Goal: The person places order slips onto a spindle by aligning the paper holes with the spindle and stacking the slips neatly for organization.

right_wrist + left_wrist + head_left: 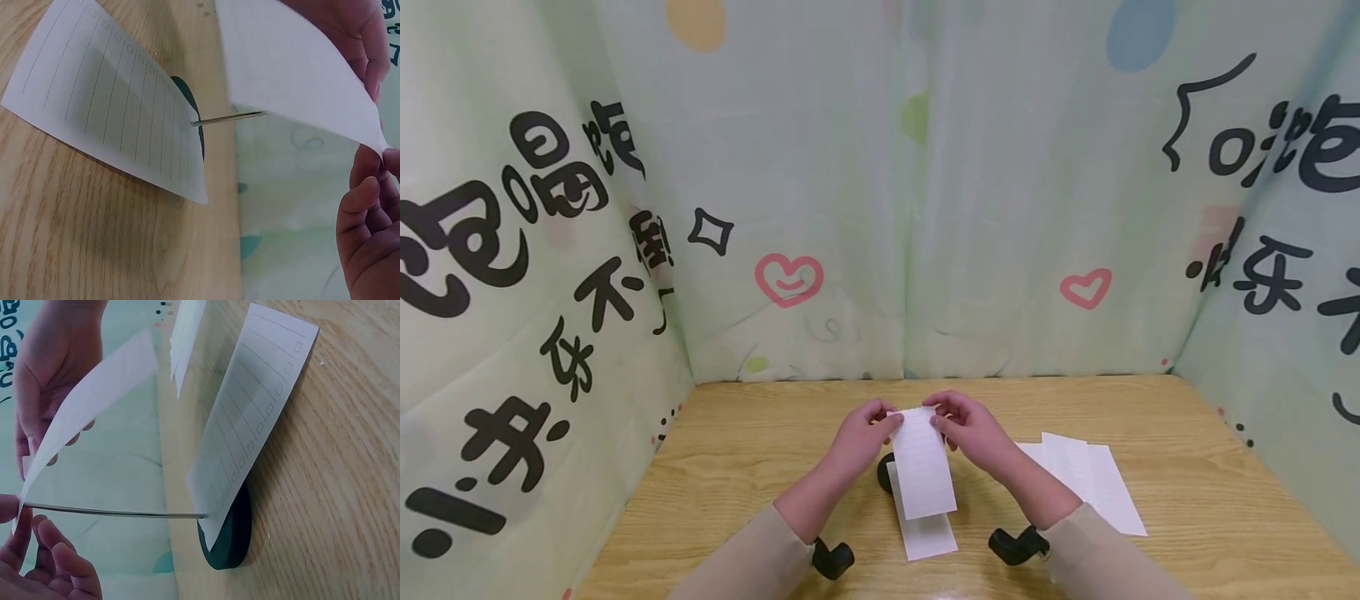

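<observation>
Both hands pinch the near-vertical top end of a narrow lined paper slip (925, 467), one at each corner. My left hand (867, 433) has its thumb on the front face at the left corner; my right hand (972, 432) does the same at the right. Below stands a paper spike with a round black base (230, 547) and a thin metal rod (112, 512). Another lined slip with small checkboxes (119, 100) is pierced by the rod and sits low, on the base. In the left wrist view, the rod's top end meets the held slip close to its pinched edge.
Several loose white paper slips (1101, 483) lie on the wooden table (760, 467) to the right, partly behind the right forearm. A printed curtain (865, 333) hangs at the back and along both sides. Black wrist mounts (832, 560) sit at both sleeves.
</observation>
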`<state>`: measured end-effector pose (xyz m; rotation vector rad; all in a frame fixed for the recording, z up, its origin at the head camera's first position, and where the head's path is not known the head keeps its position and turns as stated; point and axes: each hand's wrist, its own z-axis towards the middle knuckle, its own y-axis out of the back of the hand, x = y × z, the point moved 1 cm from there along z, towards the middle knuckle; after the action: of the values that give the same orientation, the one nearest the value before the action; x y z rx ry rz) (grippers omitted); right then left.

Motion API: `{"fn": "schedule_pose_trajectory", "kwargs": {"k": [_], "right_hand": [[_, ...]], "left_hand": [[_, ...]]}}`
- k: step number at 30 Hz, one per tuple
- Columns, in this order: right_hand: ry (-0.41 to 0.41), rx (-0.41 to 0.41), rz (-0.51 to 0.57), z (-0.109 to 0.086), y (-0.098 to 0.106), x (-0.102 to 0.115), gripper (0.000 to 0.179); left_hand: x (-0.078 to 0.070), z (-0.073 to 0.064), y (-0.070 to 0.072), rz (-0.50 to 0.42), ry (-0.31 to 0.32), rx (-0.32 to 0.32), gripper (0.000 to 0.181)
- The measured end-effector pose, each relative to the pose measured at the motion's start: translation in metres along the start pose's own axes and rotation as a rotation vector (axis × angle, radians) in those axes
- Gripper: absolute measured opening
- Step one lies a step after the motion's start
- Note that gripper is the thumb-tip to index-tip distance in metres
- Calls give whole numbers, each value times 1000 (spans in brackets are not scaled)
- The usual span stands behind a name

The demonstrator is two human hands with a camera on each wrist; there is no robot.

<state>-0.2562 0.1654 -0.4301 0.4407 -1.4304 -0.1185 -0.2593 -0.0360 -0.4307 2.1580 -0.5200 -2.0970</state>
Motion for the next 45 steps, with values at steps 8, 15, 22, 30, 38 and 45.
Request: {"fn": "schedule_pose_trajectory", "kwargs": {"k": [8, 15, 22, 30, 38, 45], "right_hand": [[7, 6, 3, 2, -1, 1, 27], [-1, 8, 10, 2, -1, 1, 28], [-11, 4, 13, 1, -2, 1, 26], [-10, 0, 8, 1, -3, 1, 26], [-8, 3, 3, 3, -3, 0, 27], [-21, -1, -3, 2, -4, 0, 28]], "left_hand": [[-1, 1, 0, -1, -13, -3, 20], [-4, -2, 0, 12, -12, 8, 17], [-5, -4, 1, 37, -21, 15, 14], [0, -4, 2, 14, -23, 23, 17], [6, -3, 5, 22, -24, 24, 20], [5, -3, 6, 59, -24, 7, 20]]}}
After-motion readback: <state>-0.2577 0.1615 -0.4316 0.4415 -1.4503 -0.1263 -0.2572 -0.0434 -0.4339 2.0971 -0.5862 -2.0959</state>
